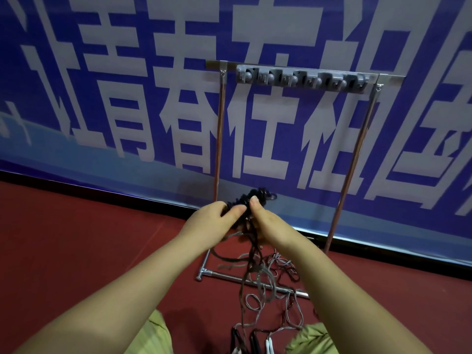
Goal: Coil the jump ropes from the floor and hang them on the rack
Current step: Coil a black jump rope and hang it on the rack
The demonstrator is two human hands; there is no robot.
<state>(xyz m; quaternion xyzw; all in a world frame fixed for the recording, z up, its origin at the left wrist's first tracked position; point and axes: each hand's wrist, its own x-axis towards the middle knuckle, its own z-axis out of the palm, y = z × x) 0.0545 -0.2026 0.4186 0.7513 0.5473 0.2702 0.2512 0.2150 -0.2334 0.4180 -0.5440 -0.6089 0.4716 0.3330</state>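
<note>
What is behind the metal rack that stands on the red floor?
Behind the rack hangs a blue banner with big white characters, reaching down to a black strip at the floor. The hook bar covers a small part of it, and both hands with the rope bundle hide another part.

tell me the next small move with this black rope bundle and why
Probably lift the bundle toward the hook bar, or add one more wrap first. Both hands, left hand and right hand, hold the black rope bundle low in front of the rack. The grey hook bar carries no rope, and loose rope trails from the bundle to the floor.
</note>
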